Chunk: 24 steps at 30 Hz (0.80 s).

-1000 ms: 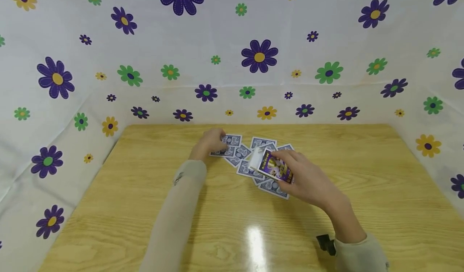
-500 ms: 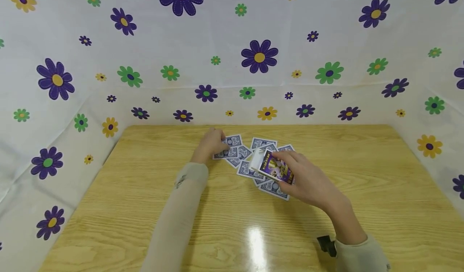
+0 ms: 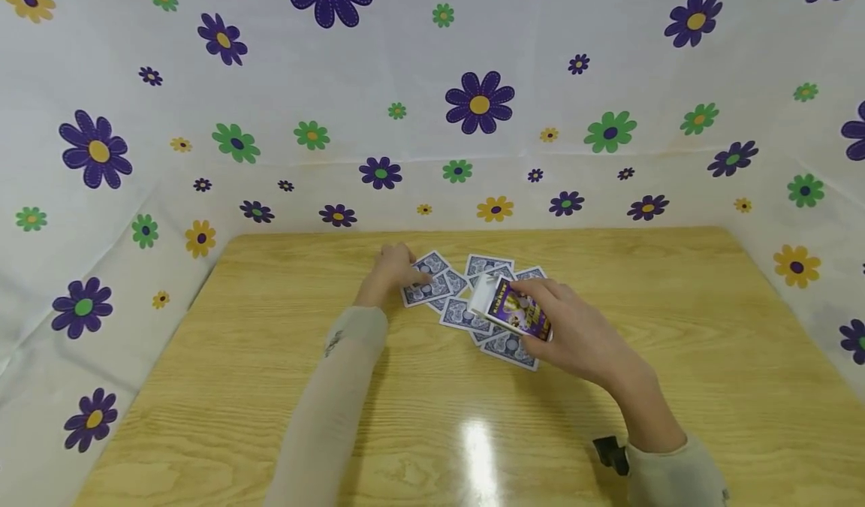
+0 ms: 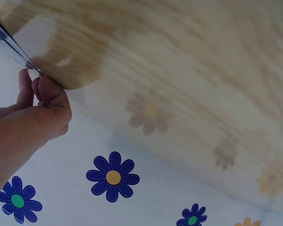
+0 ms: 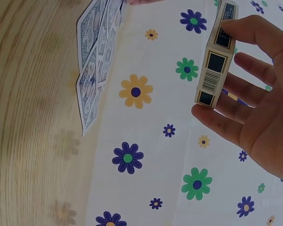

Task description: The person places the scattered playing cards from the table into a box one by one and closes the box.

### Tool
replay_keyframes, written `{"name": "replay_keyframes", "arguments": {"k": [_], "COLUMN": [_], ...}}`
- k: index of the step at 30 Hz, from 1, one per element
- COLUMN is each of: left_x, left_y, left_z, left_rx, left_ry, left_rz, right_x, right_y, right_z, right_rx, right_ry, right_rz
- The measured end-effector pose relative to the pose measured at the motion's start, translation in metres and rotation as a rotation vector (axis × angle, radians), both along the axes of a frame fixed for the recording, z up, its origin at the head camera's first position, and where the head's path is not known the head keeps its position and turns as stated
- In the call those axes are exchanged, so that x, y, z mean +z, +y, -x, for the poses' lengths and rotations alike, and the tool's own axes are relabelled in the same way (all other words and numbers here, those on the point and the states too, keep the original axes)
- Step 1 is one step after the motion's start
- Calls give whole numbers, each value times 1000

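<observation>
Whereas the cards [image 3: 464,315] are blue-backed, the box [image 3: 519,310] is purple-faced.

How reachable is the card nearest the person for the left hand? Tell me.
Probably yes, once the left hand leaves its held card: that nearest card has its near edge uncovered, though the right hand, holding the card box, overlaps its far right corner.

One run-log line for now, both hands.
left hand: touches card | right hand: holds open box above spread cards | cards: backs up, on table
</observation>
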<state>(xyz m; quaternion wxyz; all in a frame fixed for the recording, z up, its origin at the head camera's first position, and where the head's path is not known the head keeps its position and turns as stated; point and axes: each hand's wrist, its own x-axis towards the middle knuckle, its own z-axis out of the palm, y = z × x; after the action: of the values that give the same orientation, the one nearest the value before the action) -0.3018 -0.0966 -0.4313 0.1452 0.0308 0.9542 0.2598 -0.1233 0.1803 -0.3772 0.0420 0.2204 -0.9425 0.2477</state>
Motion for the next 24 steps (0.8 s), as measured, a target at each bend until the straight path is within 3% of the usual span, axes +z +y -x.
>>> {"name": "replay_keyframes", "arguments": {"k": [5,9,14,19,24], "left_x": [0,0,-2,1,14], "left_y": [-3,-4,-7,-14,-20], "left_z": [-7,-14,-17,-24,-48], "left_rx": [-7,8,24,44,57], "left_ry": [-17,-41,-25,11,125], "left_rz": [18,-39,-95,-231,-430], "right_x": [-2,-3,-6,-11,-13], "right_y": [0,0,4,11,20], "right_z": [1,1,5,10,15], "right_rx": [-5,-13,-17,-35,-56], "right_ry": [-18,-34,-66,-113,-132], "right_rz": [-3,-8,25,58,62]}}
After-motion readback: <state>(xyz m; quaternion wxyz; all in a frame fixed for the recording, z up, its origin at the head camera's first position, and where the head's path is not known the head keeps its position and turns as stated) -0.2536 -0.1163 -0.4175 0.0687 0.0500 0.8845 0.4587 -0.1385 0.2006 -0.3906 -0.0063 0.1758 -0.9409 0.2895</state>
